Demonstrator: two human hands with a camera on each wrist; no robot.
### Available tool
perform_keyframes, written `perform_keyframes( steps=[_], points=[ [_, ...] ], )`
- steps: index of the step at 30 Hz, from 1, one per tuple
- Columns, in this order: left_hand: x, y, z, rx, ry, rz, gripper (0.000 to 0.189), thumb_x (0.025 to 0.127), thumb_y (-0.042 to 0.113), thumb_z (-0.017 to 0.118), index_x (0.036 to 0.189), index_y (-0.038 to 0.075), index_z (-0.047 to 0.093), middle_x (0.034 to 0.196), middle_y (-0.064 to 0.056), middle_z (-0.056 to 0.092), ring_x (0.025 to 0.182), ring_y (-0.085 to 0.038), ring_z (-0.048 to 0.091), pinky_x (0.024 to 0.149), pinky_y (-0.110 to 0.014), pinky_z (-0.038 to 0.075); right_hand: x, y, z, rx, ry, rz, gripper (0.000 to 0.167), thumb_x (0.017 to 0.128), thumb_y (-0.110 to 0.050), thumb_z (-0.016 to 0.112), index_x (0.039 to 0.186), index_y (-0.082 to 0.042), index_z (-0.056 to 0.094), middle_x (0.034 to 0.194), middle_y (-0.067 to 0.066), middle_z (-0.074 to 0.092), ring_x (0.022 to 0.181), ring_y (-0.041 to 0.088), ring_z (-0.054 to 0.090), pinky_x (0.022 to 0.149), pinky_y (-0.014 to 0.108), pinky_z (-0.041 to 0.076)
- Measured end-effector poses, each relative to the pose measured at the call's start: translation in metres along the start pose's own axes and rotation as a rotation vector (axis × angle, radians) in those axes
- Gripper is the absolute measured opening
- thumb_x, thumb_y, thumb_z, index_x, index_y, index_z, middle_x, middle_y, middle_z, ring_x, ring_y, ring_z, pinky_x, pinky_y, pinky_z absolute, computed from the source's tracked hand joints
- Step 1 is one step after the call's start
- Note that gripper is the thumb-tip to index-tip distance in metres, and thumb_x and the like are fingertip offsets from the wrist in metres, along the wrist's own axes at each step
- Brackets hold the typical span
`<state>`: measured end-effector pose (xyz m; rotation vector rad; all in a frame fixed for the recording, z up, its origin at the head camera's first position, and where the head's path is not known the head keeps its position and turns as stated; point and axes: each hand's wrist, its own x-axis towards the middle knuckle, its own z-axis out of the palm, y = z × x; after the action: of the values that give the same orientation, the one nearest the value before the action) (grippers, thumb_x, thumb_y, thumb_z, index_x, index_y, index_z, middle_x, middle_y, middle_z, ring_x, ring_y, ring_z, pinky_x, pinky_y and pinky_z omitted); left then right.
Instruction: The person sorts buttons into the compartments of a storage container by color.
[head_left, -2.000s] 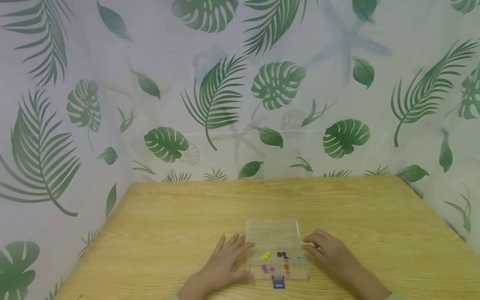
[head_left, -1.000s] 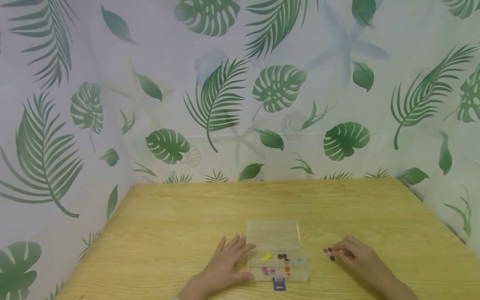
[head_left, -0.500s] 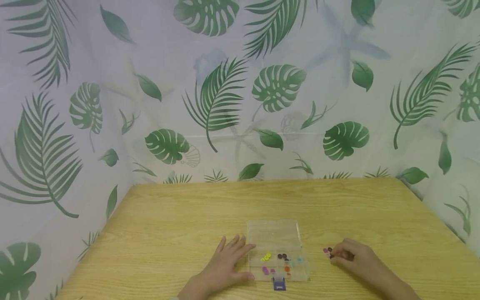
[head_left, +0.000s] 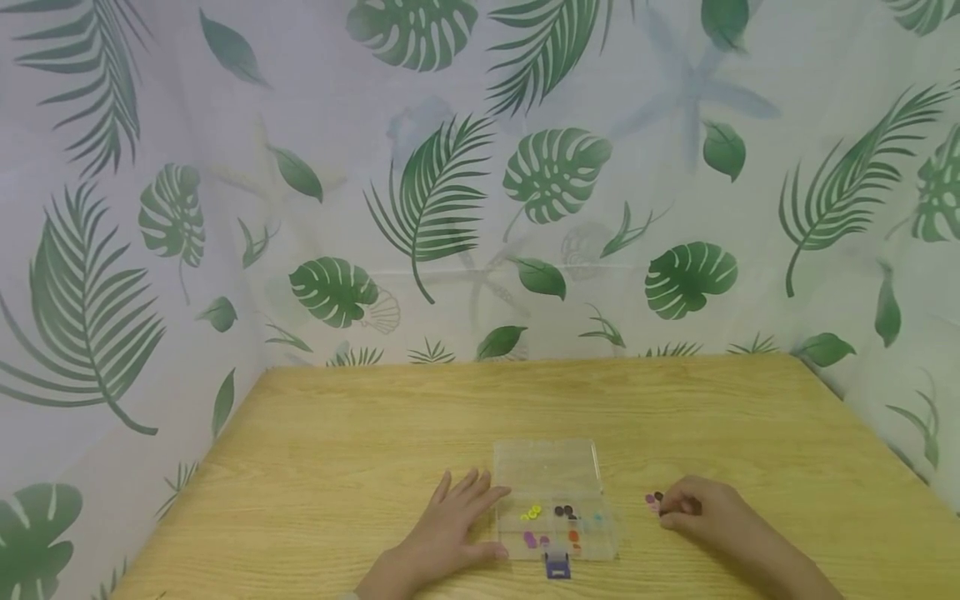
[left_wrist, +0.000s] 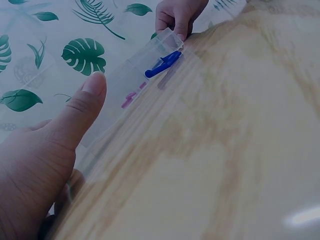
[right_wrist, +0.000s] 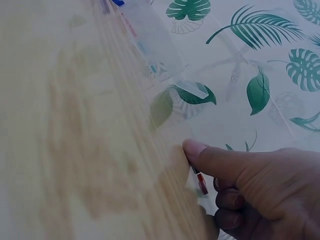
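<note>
A clear compartment box [head_left: 596, 546] lies with its lid [head_left: 545, 467] folded back, holding yellow buttons [head_left: 534, 511], dark buttons [head_left: 563, 511], purple buttons [head_left: 530, 540] and orange-red ones [head_left: 573, 536]. My left hand [head_left: 448, 529] rests spread beside the box's left side, with the index fingertip and thumb at its edge. To the right of the box, my right hand [head_left: 708, 512] pinches a small dark button between thumb and forefinger, low at the table; the fingers mostly hide it. A few purple, pink and dark buttons [head_left: 652, 500] lie by those fingertips.
The box's blue latch [head_left: 557, 567] hangs at its front edge. Small light-blue pieces [head_left: 597, 518] sit in a right-hand compartment. Beyond the wooden table [head_left: 360, 417] hangs a leaf-patterned cloth [head_left: 465, 208].
My right hand has moved right from the box's side, bringing the loose buttons into view, then its fingers have closed on a dark one. The left hand has stayed put.
</note>
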<state>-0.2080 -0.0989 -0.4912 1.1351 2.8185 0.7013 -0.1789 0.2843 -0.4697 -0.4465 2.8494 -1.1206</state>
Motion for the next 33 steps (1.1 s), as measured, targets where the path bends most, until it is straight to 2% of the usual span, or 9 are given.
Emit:
perform_keyframes(
  steps=[4,9,13,17,21,23,28,33],
  points=[
    [0.000,0.000,0.000,0.000,-0.001,-0.002,0.071,0.086,0.056,0.056,0.145,0.023,0.036,0.151,-0.017,0.031,0.141,-0.036,0.024,0.112,-0.062,0.007,0.001,-0.002,-0.001,0.054,-0.035,0.052,0.016,0.085,-0.028,0.070,0.087,-0.012,0.067,0.085,0.000,0.059,0.072,0.002,0.046,0.063,0.022,0.045],
    [0.001,0.000,-0.001,0.009,-0.006,-0.003,0.071,0.086,0.056,0.056,0.145,0.023,0.036,0.151,-0.017,0.031,0.141,-0.035,0.024,0.112,-0.062,0.008,0.002,0.004,0.002,0.084,-0.044,0.058,0.019,0.087,-0.029,0.068,0.088,-0.010,0.066,0.082,-0.001,0.055,0.072,0.002,0.046,0.062,0.022,0.045],
    [0.001,0.001,-0.001,0.008,-0.004,-0.001,0.071,0.086,0.056,0.057,0.145,0.022,0.036,0.151,-0.017,0.031,0.141,-0.036,0.025,0.112,-0.062,0.008,0.001,0.007,0.004,0.048,-0.014,0.016,0.017,0.088,-0.030,0.067,0.088,-0.013,0.066,0.082,-0.003,0.056,0.071,0.001,0.046,0.062,0.021,0.046],
    [0.001,0.000,0.000,0.012,0.003,0.002,0.071,0.086,0.057,0.056,0.145,0.022,0.036,0.151,-0.017,0.031,0.141,-0.037,0.025,0.111,-0.063,0.009,-0.001,0.006,0.006,-0.006,0.074,-0.037,0.012,0.087,-0.030,0.068,0.086,-0.018,0.066,0.079,-0.008,0.055,0.070,-0.001,0.045,0.061,0.021,0.045],
    [0.000,-0.001,0.002,0.021,0.006,0.005,0.072,0.086,0.059,0.054,0.145,0.023,0.036,0.151,-0.017,0.031,0.141,-0.036,0.025,0.111,-0.064,0.009,-0.004,0.002,0.010,-0.077,0.206,-0.122,0.004,0.085,-0.022,0.071,0.084,-0.022,0.066,0.079,-0.014,0.054,0.069,-0.004,0.046,0.060,0.021,0.046],
    [0.000,-0.002,0.002,0.018,0.008,0.008,0.072,0.086,0.059,0.055,0.145,0.023,0.036,0.151,-0.017,0.031,0.141,-0.036,0.025,0.111,-0.064,0.009,-0.005,-0.001,0.012,-0.107,0.254,-0.174,0.008,0.085,-0.018,0.071,0.084,-0.023,0.066,0.081,-0.015,0.055,0.072,-0.006,0.048,0.060,0.020,0.048],
    [0.000,-0.001,0.001,0.008,0.014,0.016,0.072,0.086,0.058,0.055,0.145,0.022,0.036,0.151,-0.018,0.031,0.140,-0.037,0.025,0.111,-0.064,0.008,-0.004,-0.005,0.015,-0.153,0.311,-0.345,0.012,0.086,-0.012,0.069,0.088,-0.023,0.065,0.083,-0.011,0.058,0.074,-0.007,0.052,0.060,0.014,0.047],
    [-0.001,-0.001,0.002,-0.004,0.015,0.015,0.072,0.086,0.057,0.055,0.145,0.022,0.036,0.151,-0.018,0.031,0.141,-0.037,0.025,0.111,-0.064,0.008,0.001,-0.003,0.018,-0.181,0.372,-0.540,0.019,0.078,-0.002,0.073,0.089,-0.016,0.065,0.084,-0.011,0.058,0.070,-0.007,0.050,0.059,0.006,0.041]
  ],
)
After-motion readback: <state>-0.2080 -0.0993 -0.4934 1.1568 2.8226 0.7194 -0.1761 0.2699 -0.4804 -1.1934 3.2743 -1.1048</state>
